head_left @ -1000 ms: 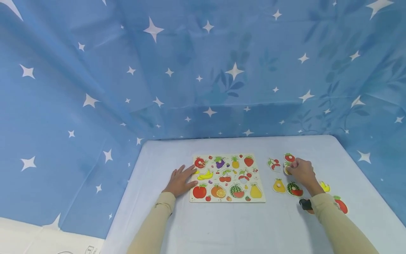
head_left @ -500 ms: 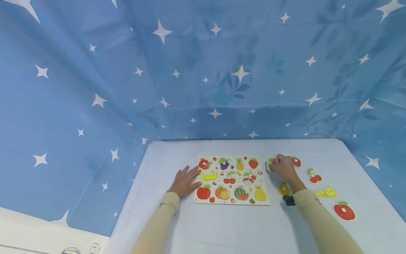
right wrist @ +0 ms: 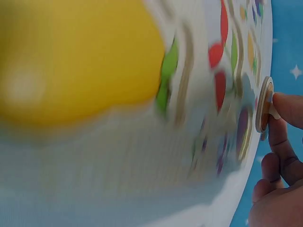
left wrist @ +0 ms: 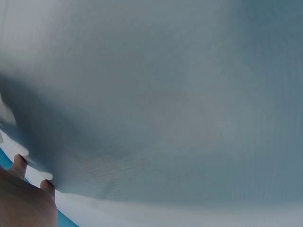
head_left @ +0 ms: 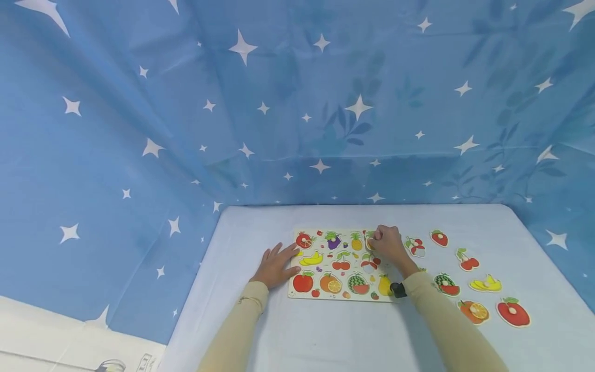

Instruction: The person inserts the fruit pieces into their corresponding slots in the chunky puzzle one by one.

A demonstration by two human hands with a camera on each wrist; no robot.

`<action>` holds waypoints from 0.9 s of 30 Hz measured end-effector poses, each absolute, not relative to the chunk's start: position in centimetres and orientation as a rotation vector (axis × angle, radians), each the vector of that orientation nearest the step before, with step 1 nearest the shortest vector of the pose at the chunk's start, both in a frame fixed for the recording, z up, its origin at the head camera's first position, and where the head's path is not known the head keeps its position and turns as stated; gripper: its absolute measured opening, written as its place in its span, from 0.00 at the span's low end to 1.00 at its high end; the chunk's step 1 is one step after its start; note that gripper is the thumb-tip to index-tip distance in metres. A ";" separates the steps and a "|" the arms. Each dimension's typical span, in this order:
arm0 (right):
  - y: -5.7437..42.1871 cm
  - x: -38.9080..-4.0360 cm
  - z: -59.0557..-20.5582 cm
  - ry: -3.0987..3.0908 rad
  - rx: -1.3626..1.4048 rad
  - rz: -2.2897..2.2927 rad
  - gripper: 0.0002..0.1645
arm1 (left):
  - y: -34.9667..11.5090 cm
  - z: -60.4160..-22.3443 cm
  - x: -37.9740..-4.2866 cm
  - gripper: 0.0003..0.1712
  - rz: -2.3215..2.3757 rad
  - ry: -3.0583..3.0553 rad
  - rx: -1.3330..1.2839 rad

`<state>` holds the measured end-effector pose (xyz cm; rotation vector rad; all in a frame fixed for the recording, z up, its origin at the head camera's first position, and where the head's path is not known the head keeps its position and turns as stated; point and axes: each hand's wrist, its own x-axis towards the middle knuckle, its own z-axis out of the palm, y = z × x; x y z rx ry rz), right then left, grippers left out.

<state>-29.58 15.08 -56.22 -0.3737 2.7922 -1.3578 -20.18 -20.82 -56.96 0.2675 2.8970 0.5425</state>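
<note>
My right hand (head_left: 389, 247) pinches a pineapple puzzle piece (head_left: 370, 241) by its knob, over the upper right part of the fruit puzzle board (head_left: 297, 293). In the right wrist view the piece (right wrist: 264, 105) stands edge-on, thumb and finger on its pale knob, with the other fingers curled below. It covers much of the board's strawberry picture. At the board's left edge my left hand (head_left: 275, 266) rests with fingers spread, thumb on the lower part. Grapes (head_left: 332, 241) and pomegranate (head_left: 304, 240) fill the upper left of the board. Only fingertips of the left hand show in the left wrist view.
Right of the board lie loose knobbed pieces: strawberry (head_left: 439, 238), cherries (head_left: 468, 263), bananas (head_left: 486, 284), watermelon (head_left: 447, 285), orange (head_left: 473, 312) and apple (head_left: 513, 313). A red-and-white cherry piece (head_left: 416, 247) lies nearest the right hand. My right sleeve (head_left: 446, 320) hides part of the table.
My right hand has carried the pineapple piece leftward from among the loose pieces to over the board. The left hand stays on the board's edge. The head view has shifted slightly.
</note>
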 end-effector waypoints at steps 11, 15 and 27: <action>11.8 -29.9 -56.5 2.847 -0.440 -1.306 0.21 | -21.0 -57.3 -20.3 0.38 0.570 2.893 0.255; 11.2 -29.9 -56.5 2.886 -0.471 -1.255 0.21 | -21.1 -57.4 -20.3 0.38 0.547 2.900 0.276; 10.4 -30.7 -57.8 2.943 -0.441 -1.135 0.21 | -21.1 -57.3 -20.4 0.38 0.544 2.893 0.274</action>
